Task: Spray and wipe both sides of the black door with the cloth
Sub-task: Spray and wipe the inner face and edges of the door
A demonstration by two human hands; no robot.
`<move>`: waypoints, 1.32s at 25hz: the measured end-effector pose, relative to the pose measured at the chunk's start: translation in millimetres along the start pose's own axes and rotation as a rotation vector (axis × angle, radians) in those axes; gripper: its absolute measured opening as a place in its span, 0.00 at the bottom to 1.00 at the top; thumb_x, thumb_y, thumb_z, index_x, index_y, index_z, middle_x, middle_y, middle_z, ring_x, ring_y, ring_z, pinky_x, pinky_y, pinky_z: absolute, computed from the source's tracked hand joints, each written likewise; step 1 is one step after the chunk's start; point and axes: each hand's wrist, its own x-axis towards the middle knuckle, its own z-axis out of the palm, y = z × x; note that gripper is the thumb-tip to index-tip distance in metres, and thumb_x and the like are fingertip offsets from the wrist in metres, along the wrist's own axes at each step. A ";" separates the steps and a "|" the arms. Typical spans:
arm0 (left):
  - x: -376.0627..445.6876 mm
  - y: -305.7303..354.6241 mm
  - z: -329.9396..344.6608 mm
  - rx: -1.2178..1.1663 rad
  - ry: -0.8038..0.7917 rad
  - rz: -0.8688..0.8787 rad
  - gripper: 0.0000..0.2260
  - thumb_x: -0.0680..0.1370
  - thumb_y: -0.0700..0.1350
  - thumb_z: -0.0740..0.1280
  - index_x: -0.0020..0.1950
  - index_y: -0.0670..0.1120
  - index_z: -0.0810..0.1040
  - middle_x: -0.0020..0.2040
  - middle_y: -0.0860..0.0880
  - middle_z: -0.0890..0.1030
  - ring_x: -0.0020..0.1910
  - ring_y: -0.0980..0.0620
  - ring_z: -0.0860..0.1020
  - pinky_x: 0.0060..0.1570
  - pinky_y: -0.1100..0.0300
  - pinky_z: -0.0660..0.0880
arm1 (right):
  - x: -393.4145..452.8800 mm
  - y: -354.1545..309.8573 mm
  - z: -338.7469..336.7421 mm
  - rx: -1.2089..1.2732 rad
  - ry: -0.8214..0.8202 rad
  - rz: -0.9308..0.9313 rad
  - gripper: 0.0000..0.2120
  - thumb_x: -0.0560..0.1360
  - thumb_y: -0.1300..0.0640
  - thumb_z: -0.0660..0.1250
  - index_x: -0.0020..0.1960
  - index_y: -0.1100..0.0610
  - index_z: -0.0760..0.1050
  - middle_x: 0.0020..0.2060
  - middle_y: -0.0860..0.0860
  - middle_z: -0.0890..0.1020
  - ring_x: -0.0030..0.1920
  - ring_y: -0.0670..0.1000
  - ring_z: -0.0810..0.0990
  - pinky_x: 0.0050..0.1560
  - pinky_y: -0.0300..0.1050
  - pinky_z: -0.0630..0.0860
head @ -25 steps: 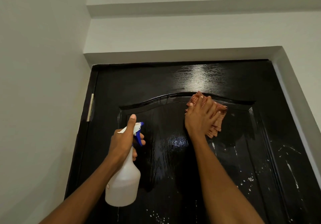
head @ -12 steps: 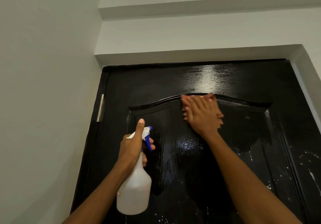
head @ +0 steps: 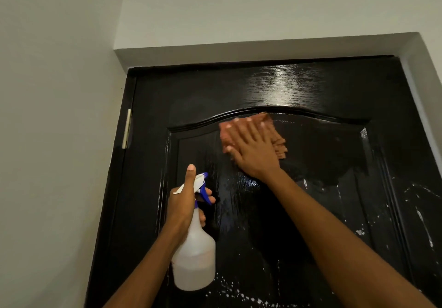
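Note:
The glossy black door [head: 323, 154] fills the lower centre and right, wet and streaked, with white foam specks at the lower right. My right hand [head: 253, 151] presses a reddish-brown cloth [head: 278, 145] flat against the door, just under the arched moulding of the upper panel. Its fingers are spread over the cloth, which sticks out above and to the right of them. My left hand [head: 183, 202] grips the neck of a white spray bottle [head: 195, 257] with a blue trigger, held upright in front of the door's left part, thumb raised beside the nozzle.
A grey-white wall [head: 55, 140] runs close along the left. A pale hinge [head: 126, 128] sits on the door's left edge. The white door recess [head: 263, 47] frames the top and right, with a ceiling beam above.
My right hand has slid the cloth leftwards along the top of the panel, and the cloth shows again beside the fingers. The view has shifted so the door sits further right. The bottle hand holds steady.

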 end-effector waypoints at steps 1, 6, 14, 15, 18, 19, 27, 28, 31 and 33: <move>-2.0 -4.7 2.7 -0.037 -0.035 -0.020 0.38 0.76 0.70 0.55 0.47 0.34 0.81 0.43 0.36 0.85 0.22 0.48 0.74 0.23 0.61 0.70 | -11.1 -5.2 2.8 -0.043 -0.063 -0.188 0.31 0.84 0.36 0.42 0.83 0.45 0.44 0.83 0.50 0.48 0.82 0.57 0.43 0.79 0.59 0.34; -17.0 -16.9 32.5 -0.117 -0.148 -0.063 0.39 0.76 0.71 0.53 0.46 0.36 0.82 0.44 0.36 0.85 0.25 0.47 0.74 0.23 0.62 0.72 | -75.7 47.4 -7.8 -0.090 -0.072 -0.212 0.31 0.83 0.33 0.43 0.83 0.43 0.49 0.83 0.47 0.50 0.83 0.55 0.47 0.80 0.57 0.39; -33.4 -14.4 60.0 -0.124 -0.212 -0.072 0.39 0.76 0.71 0.53 0.47 0.35 0.81 0.45 0.36 0.85 0.22 0.49 0.74 0.23 0.62 0.72 | -143.3 110.6 -22.8 0.091 0.068 0.642 0.31 0.83 0.35 0.41 0.82 0.42 0.36 0.83 0.48 0.40 0.82 0.55 0.39 0.80 0.65 0.41; -34.6 -14.4 62.0 -0.117 -0.208 -0.073 0.39 0.76 0.71 0.53 0.47 0.35 0.81 0.44 0.37 0.85 0.22 0.49 0.74 0.24 0.61 0.72 | -150.2 99.9 -19.1 0.055 0.068 0.599 0.32 0.83 0.36 0.42 0.83 0.43 0.37 0.83 0.48 0.41 0.82 0.56 0.39 0.80 0.63 0.39; -41.2 -18.3 72.5 -0.063 -0.199 -0.056 0.40 0.76 0.72 0.53 0.48 0.35 0.82 0.43 0.37 0.85 0.25 0.47 0.75 0.25 0.60 0.73 | -201.8 79.8 -9.8 -0.072 -0.057 0.020 0.31 0.85 0.37 0.45 0.84 0.47 0.46 0.83 0.50 0.47 0.83 0.58 0.45 0.80 0.61 0.41; -44.2 -19.3 76.6 -0.051 -0.202 -0.055 0.40 0.75 0.72 0.54 0.48 0.35 0.82 0.42 0.37 0.85 0.26 0.46 0.75 0.25 0.60 0.73 | -224.1 85.2 -11.3 -0.121 -0.108 -0.214 0.30 0.85 0.37 0.47 0.84 0.47 0.48 0.83 0.50 0.49 0.83 0.58 0.47 0.80 0.61 0.43; -46.9 -11.9 92.0 0.002 -0.186 -0.048 0.39 0.75 0.72 0.54 0.46 0.35 0.82 0.42 0.38 0.85 0.25 0.46 0.74 0.24 0.60 0.72 | -178.2 140.5 -31.3 -0.025 -0.050 0.308 0.32 0.83 0.34 0.38 0.84 0.44 0.41 0.83 0.48 0.44 0.83 0.54 0.40 0.80 0.65 0.46; -45.5 -10.0 90.9 -0.003 -0.169 -0.045 0.39 0.75 0.72 0.54 0.46 0.35 0.82 0.42 0.38 0.85 0.24 0.47 0.73 0.24 0.60 0.72 | -153.8 134.7 -30.3 0.034 -0.013 0.476 0.32 0.83 0.34 0.38 0.83 0.44 0.40 0.83 0.48 0.42 0.82 0.55 0.39 0.80 0.66 0.43; -42.2 -7.0 82.2 -0.023 -0.129 -0.047 0.39 0.74 0.73 0.55 0.47 0.36 0.82 0.42 0.38 0.85 0.23 0.48 0.74 0.24 0.60 0.72 | -100.1 96.8 -23.8 0.089 0.008 0.592 0.32 0.84 0.35 0.42 0.83 0.45 0.37 0.83 0.50 0.38 0.82 0.58 0.37 0.78 0.68 0.37; -41.6 -5.4 76.2 -0.052 -0.143 -0.044 0.39 0.74 0.73 0.55 0.47 0.36 0.82 0.41 0.38 0.85 0.23 0.49 0.73 0.24 0.61 0.72 | -91.5 64.9 -16.2 0.036 -0.058 0.309 0.32 0.84 0.35 0.43 0.83 0.44 0.38 0.83 0.50 0.38 0.82 0.58 0.37 0.78 0.69 0.37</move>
